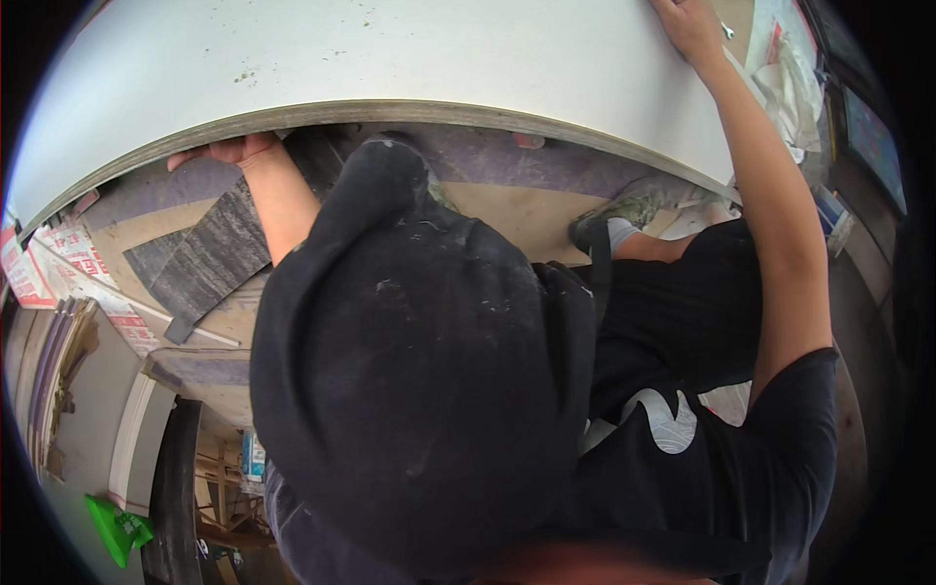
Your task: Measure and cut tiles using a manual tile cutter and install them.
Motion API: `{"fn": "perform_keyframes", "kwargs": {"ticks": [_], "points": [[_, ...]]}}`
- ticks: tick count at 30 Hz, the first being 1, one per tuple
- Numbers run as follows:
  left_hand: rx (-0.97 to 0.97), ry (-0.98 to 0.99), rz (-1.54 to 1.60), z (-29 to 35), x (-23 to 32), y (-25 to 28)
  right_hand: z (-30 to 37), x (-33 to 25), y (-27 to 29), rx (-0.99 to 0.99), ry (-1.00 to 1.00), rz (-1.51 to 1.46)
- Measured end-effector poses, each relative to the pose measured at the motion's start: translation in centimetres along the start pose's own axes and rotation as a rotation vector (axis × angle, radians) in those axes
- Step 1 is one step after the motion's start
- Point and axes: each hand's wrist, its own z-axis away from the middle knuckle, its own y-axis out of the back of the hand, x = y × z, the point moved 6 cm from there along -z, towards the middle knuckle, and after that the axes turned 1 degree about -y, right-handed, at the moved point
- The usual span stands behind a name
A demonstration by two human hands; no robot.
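Observation:
A large white panel (pixel 468 58) with a layered brown edge spans the top of the view. Its near edge passes over my left hand (pixel 239 151), which is turned palm up and holds the panel from underneath. The thumb reaches out to the left, while the other fingers are mostly hidden below the panel. My right arm stretches up to the panel's right side, where my right hand (pixel 690 29) lies at its border. The top of the picture cuts off that hand's fingers. Small brown specks dot the white face.
Dark wood-grain strips (pixel 214 258) lie on the floor at left, beside a thin pale strip (pixel 146 307). Board stacks (pixel 63 380) and a bright green bag (pixel 119 529) are farther left. Crumpled white sheeting (pixel 788 93) and a small wrench (pixel 727 31) are at upper right. My shoe (pixel 619 214) is beneath the panel.

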Motion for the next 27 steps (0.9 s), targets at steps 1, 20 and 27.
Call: {"fn": "perform_keyframes", "kwargs": {"ticks": [1,20,27], "points": [[-0.045,-0.011,0.119,0.1,0.3,0.1,0.1,-0.2,0.2,0.025,0.016,-0.006],[0.071,-0.102,-0.646,-0.8,-1.4,-1.3,-2.7,5.7,-1.8,-0.005,0.128,0.018],[0.145,-0.159,-0.731,-0.6,-3.0,-3.3,-3.4,6.7,-2.6,-0.063,0.047,-0.005]]}}
